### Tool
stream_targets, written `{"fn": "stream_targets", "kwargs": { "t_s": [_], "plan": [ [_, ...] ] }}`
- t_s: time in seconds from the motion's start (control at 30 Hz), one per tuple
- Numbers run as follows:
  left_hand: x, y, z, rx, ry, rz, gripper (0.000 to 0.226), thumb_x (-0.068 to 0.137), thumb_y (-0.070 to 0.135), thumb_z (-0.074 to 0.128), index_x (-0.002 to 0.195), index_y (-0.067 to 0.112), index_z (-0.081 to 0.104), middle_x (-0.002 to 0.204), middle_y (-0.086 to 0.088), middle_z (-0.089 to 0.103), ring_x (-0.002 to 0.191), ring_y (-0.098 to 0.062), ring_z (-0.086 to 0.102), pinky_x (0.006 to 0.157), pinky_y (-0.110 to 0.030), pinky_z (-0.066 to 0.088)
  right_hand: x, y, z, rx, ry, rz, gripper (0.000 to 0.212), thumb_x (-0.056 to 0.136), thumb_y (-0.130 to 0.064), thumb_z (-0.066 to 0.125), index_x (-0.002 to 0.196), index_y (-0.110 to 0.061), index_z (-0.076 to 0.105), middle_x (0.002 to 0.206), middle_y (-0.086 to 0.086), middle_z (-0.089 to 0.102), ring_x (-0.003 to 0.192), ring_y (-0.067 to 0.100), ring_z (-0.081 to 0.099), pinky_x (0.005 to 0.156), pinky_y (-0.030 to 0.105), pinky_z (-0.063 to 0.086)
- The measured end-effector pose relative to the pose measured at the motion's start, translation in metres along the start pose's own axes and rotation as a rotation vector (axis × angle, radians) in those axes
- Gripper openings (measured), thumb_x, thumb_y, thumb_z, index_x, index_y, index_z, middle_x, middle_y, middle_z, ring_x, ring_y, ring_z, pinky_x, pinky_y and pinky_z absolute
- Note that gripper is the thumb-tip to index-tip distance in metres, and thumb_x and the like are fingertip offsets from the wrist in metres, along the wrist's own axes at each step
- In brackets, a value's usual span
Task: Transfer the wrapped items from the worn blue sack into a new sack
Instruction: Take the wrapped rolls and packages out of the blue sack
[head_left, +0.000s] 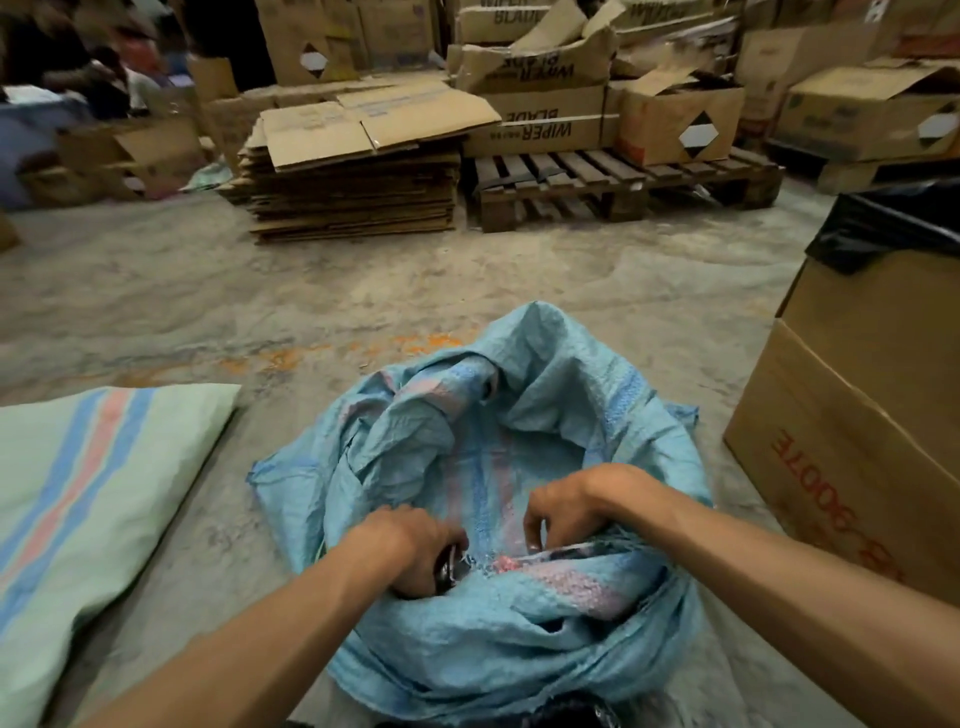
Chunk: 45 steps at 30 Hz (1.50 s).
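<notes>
Both hands are at the near rim of the blue sack (519, 415), which sits crumpled on the concrete floor (363, 291) between my arms. My left hand (410, 545) curls around a dark glossy item (448, 569) at the mouth, and I judge it is one of the wrapped pieces. My right hand (558, 512) pinches the frayed edge of the cloth with bent fingers.

Largest first: the sack is woven plastic, thin, soft and very wrinkled, with loose threads on the rim and faded pink and blue stripes. I think it will tear if I pull it by the edge, so I should lift the contents and not the cloth. The new sack (78, 493) lies flat at my left, pale green with stripes, smooth and stiff-looking. The dark item seems slippery from its shine; how heavy it is I cannot tell, so a full grip around it looks safer.
</notes>
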<state>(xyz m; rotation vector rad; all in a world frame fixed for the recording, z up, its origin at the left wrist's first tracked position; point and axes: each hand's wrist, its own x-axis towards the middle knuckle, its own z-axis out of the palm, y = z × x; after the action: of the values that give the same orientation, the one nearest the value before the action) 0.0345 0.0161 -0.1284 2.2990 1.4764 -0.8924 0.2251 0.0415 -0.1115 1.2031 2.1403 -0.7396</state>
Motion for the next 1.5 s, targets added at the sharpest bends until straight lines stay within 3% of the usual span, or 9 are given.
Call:
{"fn": "stream_targets", "kwargs": {
  "t_s": [0.23,0.4,0.5,0.63,0.73,1.0,1.17,1.3,1.5],
  "plan": [
    [0.005,-0.001,0.007,-0.117,0.288,-0.107,0.066,0.070,0.047,0.077,0.123,0.031,0.040,0.115,-0.006,0.060,0.105,-0.029,0.060,0.083,-0.041,0.050,0.016,-0.001,0.032,-0.040,-0.063,0.026,0.063,0.094,-0.017,0.060,0.150,-0.024,0.032,0.151,0.004,0.041,0.134,0.028,0.043,0.108,0.041,0.038],
    [-0.004,0.006,-0.005,-0.241,0.541,-0.294,0.108,0.052,0.045,0.091,0.134,0.028,0.023,0.128,-0.017,0.038,0.100,-0.035,0.058,0.066,-0.040,0.044,0.017,0.003,0.037,-0.050,-0.047,0.119,0.048,0.093,-0.022,0.060,0.138,-0.009,0.047,0.137,0.010,0.054,0.120,0.031,0.055,0.098,0.039,0.048],
    [-0.013,0.007,-0.018,-0.314,0.694,-0.321,0.099,0.045,0.060,0.086,0.118,0.023,0.030,0.139,-0.014,0.031,0.097,-0.034,0.059,0.061,-0.039,0.044,0.010,0.022,0.034,0.074,0.136,0.224,0.047,0.087,-0.034,0.063,0.125,-0.008,0.056,0.126,0.008,0.061,0.111,0.029,0.060,0.087,0.034,0.049],
    [-0.031,0.006,-0.032,-0.404,0.873,-0.390,0.097,0.040,0.090,0.063,0.104,0.022,0.033,0.088,0.003,0.064,0.076,-0.025,0.064,0.057,-0.033,0.045,0.005,0.032,0.037,0.357,0.528,0.350,0.049,0.080,-0.028,0.068,0.120,-0.013,0.045,0.110,0.008,0.062,0.095,0.025,0.060,0.077,0.035,0.051],
    [-0.034,0.001,-0.034,-0.577,0.862,-0.451,0.110,0.035,0.097,0.057,0.111,0.019,0.038,0.087,0.005,0.063,0.080,-0.024,0.064,0.060,-0.032,0.044,0.002,0.022,0.022,0.412,0.496,0.252,0.062,0.084,-0.021,0.066,0.140,-0.012,0.042,0.126,0.011,0.062,0.106,0.025,0.062,0.086,0.033,0.054],
    [-0.042,-0.002,-0.021,-0.598,0.834,-0.518,0.107,0.041,0.096,0.057,0.112,0.018,0.040,0.087,0.004,0.061,0.078,-0.023,0.060,0.065,-0.035,0.050,-0.020,-0.006,-0.034,0.178,0.266,0.011,0.031,0.089,-0.030,0.055,0.060,-0.019,0.057,0.050,-0.010,0.051,0.053,0.014,0.042,0.057,0.028,0.037],
    [-0.045,-0.007,-0.013,-0.593,0.866,-0.534,0.108,0.044,0.093,0.061,0.122,0.020,0.040,0.107,0.001,0.066,0.098,-0.026,0.065,0.073,-0.037,0.051,0.008,-0.004,-0.034,0.742,0.170,-0.044,0.027,0.096,-0.024,0.043,0.087,-0.012,0.065,0.081,0.004,0.065,0.064,0.017,0.054,0.056,0.026,0.042],
    [-0.052,-0.012,-0.010,-0.639,0.828,-0.555,0.100,0.045,0.091,0.063,0.113,0.021,0.041,0.107,0.000,0.066,0.097,-0.027,0.064,0.071,-0.036,0.047,0.057,0.009,-0.012,0.314,0.397,0.125,0.024,0.091,-0.033,0.061,0.089,-0.010,0.067,0.091,0.010,0.067,0.076,0.019,0.056,0.062,0.026,0.044],
    [-0.058,-0.021,-0.007,-0.866,0.770,-0.506,0.104,0.040,0.094,0.061,0.118,0.027,0.041,0.117,0.003,0.063,0.106,-0.024,0.061,0.090,-0.043,0.050,0.042,-0.007,-0.017,0.306,0.006,0.088,0.027,0.096,-0.020,0.051,0.121,-0.016,0.060,0.098,-0.002,0.060,0.064,0.010,0.051,0.051,0.021,0.044]
  ]
}}
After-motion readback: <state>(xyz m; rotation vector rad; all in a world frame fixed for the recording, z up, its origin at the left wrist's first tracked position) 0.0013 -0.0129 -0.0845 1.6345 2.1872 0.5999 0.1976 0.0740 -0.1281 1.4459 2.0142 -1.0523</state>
